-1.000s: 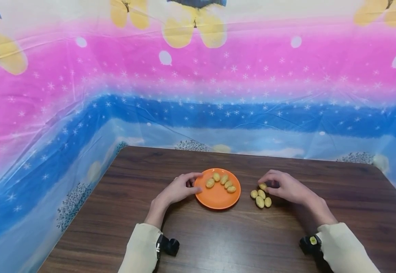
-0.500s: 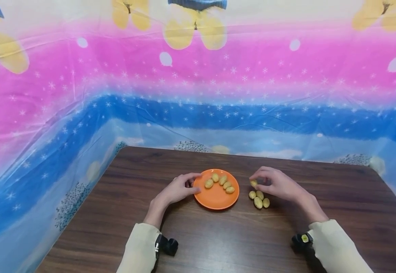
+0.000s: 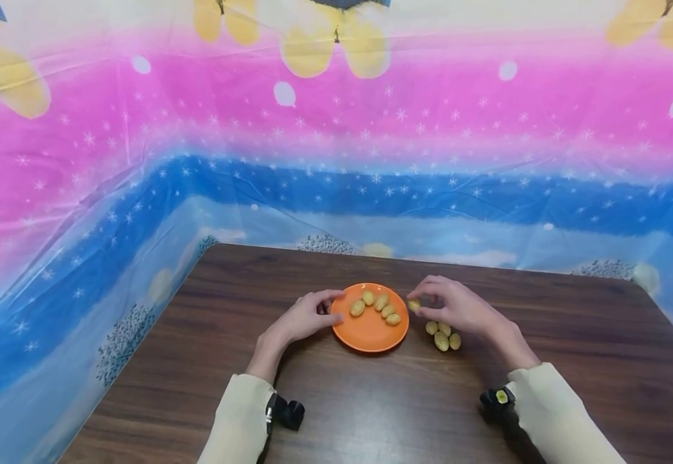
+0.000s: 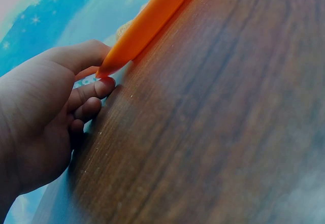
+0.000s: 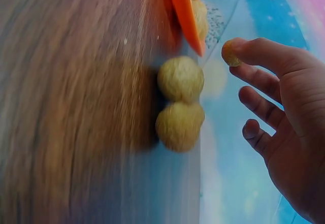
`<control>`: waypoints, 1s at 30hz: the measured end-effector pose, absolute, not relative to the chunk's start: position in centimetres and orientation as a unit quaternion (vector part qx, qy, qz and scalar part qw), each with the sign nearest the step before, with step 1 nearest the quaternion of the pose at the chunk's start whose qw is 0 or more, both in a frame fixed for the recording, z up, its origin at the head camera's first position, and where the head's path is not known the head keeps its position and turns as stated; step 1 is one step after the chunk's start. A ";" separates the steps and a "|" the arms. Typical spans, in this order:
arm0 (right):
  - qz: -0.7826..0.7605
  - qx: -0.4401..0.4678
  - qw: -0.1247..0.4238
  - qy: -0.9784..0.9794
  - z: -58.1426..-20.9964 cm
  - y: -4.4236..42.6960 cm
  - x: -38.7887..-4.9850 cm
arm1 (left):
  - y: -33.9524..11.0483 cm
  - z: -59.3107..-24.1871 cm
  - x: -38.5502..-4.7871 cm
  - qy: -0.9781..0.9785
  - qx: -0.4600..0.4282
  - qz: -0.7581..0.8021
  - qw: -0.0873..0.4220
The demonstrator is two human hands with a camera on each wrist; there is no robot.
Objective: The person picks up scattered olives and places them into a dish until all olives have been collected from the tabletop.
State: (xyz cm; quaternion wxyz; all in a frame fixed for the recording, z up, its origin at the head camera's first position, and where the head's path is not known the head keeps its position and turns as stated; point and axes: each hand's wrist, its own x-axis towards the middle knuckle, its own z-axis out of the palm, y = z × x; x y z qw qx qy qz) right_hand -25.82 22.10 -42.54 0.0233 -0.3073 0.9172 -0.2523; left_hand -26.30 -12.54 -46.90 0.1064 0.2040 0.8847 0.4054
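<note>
An orange plate [image 3: 369,335] bears several small yellow-brown oval pieces [image 3: 380,302] along its far half. My left hand [image 3: 303,317] pinches the plate's left rim; in the left wrist view the thumb of that hand [image 4: 45,97] lies over the rim [image 4: 147,26] and a finger is under it. Just off the plate's right edge, my right hand [image 3: 458,305] holds one oval piece [image 3: 414,305] between thumb and fingertip. The right wrist view shows this piece [image 5: 231,53] raised beside the plate, the other fingers loosely bent.
Several more oval pieces [image 3: 442,341] lie in a cluster on the brown table [image 3: 336,399], right of the plate and nearer me than my right hand. A patterned pink and blue cloth [image 3: 336,148] hangs behind the table and along its left side.
My right hand has lifted one oval piece from the cluster and carried it left to the plate's edge. My left hand stays at the plate's rim.
</note>
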 end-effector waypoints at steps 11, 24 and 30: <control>-0.254 -0.335 0.012 0.907 -41.9 20.2 -26.7 | -12.2 -46.5 -26.8 0.885 0.206 0.405 0.104; -0.194 -0.396 0.007 0.898 -41.9 16.3 -27.6 | -12.5 -46.6 -26.5 0.885 0.205 0.403 0.106; -0.170 -0.424 0.003 0.890 -42.9 14.9 -27.7 | -12.4 -46.8 -26.3 0.885 0.206 0.402 0.107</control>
